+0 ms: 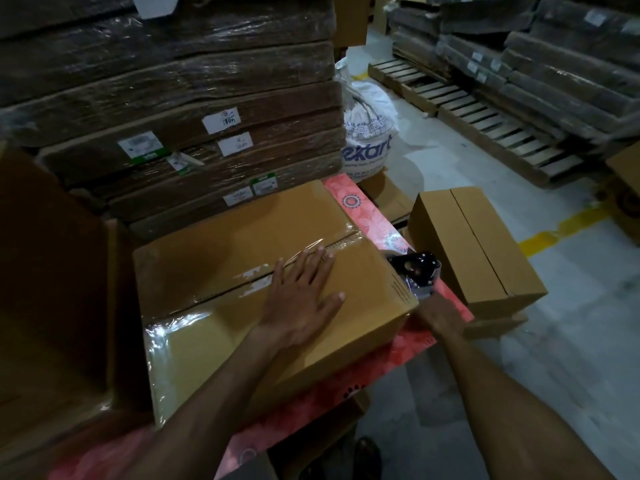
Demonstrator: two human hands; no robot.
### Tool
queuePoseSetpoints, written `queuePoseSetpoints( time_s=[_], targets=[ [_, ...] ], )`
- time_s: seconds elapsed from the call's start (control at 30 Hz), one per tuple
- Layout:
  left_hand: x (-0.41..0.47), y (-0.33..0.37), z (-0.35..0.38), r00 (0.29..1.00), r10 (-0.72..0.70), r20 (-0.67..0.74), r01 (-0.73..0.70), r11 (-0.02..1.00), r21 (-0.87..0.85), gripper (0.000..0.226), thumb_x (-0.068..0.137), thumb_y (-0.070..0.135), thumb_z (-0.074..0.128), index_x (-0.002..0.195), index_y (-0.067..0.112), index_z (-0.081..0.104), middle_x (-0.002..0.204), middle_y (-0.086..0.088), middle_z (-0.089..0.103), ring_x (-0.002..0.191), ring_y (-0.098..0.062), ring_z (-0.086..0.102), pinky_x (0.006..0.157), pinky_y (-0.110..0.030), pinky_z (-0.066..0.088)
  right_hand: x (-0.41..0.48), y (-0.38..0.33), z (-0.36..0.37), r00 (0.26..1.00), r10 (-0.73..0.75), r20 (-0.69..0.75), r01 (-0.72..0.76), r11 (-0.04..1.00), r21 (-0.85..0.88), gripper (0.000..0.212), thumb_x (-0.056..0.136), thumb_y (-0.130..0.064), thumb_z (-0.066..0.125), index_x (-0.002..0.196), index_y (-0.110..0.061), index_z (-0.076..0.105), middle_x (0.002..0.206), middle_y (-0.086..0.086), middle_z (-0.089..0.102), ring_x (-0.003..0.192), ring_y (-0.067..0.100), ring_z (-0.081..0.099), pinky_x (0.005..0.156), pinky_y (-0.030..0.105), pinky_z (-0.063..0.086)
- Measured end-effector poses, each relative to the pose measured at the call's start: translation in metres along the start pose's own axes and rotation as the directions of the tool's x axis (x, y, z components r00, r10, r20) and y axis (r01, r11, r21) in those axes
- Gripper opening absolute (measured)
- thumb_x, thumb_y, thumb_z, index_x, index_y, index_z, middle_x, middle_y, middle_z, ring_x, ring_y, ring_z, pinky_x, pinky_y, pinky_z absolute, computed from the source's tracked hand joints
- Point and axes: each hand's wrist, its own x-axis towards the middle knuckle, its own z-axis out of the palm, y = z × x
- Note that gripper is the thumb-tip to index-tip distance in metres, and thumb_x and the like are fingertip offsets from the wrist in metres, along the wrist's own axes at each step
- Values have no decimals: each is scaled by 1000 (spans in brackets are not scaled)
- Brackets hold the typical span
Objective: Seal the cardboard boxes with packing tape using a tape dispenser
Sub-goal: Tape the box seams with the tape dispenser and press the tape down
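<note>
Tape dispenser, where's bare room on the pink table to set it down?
Bare pink table shows along the near side of the big box, and more narrowly by its far right corner. Crowded where the right hand holds the tape dispenser.

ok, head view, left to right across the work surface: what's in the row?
Left hand flat on the taped box → tape dispenser → smaller box.
</note>
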Motion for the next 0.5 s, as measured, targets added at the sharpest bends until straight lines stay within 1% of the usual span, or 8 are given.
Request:
queuePoseSetpoints(
  time_s=[0.07, 0.13, 0.2, 0.27, 0.33, 0.43, 0.47, 0.5],
  targets=[
    [-2, 3, 2, 1000, -3, -4, 3, 1000, -9, 74, 97, 71, 11, 158, 36, -12, 165, 13, -20, 150, -10, -25, 122, -51, -12, -3, -14, -22, 1000, 1, 13, -2, 990, 140, 41, 86, -49, 57, 86, -9, 67, 85, 15, 64, 81, 31, 62, 67, 30, 42],
    [-2, 4, 3, 1000, 0, -18, -1, 1000, -15, 75, 96, 71, 10, 158, 35, -11, 165, 12, -18, 150, -10, -25, 122, -50, -13, -6, -21, -39, 1000, -15, 23, 6, 937, 350, 28, 71, -35, 60, 73, -8, 68, 74, 15, 65, 63, 28, 59, 57, 32, 41],
    [-1, 5, 4, 999, 4, -37, -5, 1000, -20, 75, 96, 71, 11, 159, 34, -8, 166, 11, -14, 151, -10, -23, 123, -47, -12, -17, -26, -57, 992, -111, 68, 51, 813, 580, 15, 64, -22, 65, 69, -9, 68, 64, 11, 59, 50, 23, 50, 49, 30, 38],
    [0, 2, 4, 998, 9, -54, -11, 999, -39, 75, 97, 70, 16, 160, 33, -1, 167, 11, -9, 152, -10, -18, 124, -45, -10, -33, -35, -77, 961, -239, 140, 41, 623, 782, 8, 71, -17, 70, 75, -10, 67, 62, 7, 55, 46, 18, 47, 45, 26, 39],
    [3, 0, 0, 991, 36, -132, -50, 993, -105, 71, 99, 66, 28, 159, 30, 17, 167, 8, 10, 154, -12, -2, 125, -39, -5, -52, -53, -106, 919, -338, 202, 2, 517, 856, 7, 69, -11, 69, 74, -7, 67, 64, 8, 60, 50, 20, 53, 48, 26, 45],
    [22, 10, -14, 960, -22, -279, -94, 913, -396, 48, 100, 47, 50, 141, 22, 49, 144, 4, 48, 137, -14, 39, 111, -24, 24, -81, -85, -134, 886, -374, 274, -18, 562, 827, 15, 60, 1, 55, 73, -5, 56, 64, 8, 55, 48, 18, 49, 46, 25, 44],
    [33, 18, -22, 955, -108, -275, -65, 832, -551, 40, 99, 41, 55, 134, 21, 57, 134, 4, 56, 125, -13, 50, 101, -21, 34, -90, -93, -137, 882, -379, 282, -39, 537, 843, 17, 58, 3, 50, 73, -5, 52, 63, 7, 52, 46, 17, 46, 42, 24, 42],
    [46, 26, -32, 953, -217, -210, -5, 685, -729, 33, 99, 38, 58, 125, 19, 64, 123, 3, 63, 115, -15, 57, 91, -22, 40, -100, -100, -137, 876, -391, 283, -53, 505, 862, 19, 58, 3, 46, 73, -7, 50, 62, 7, 49, 44, 16, 43, 40, 23, 39]
  ],
)
